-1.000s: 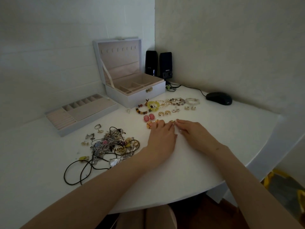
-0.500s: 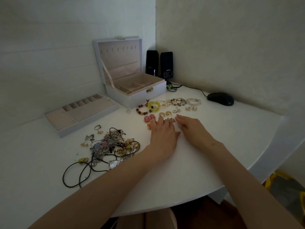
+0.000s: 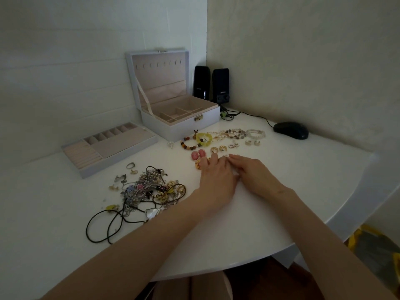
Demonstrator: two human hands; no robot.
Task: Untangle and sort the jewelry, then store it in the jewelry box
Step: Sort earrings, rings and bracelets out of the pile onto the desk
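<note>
Jewelry box open, tray beside; left hand and right hand flat — released.

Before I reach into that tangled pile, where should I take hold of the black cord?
Pinch the black cord at its free loop, coming in from the near-left. That loop lies flat on the bare table, clear of the tangled pile. The cord's other end runs into the pile, so a grip there would likely snag.

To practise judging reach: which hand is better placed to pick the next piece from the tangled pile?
Probably the left hand: the pile lies on its side, while the right hand would have to cross over the left.
</note>
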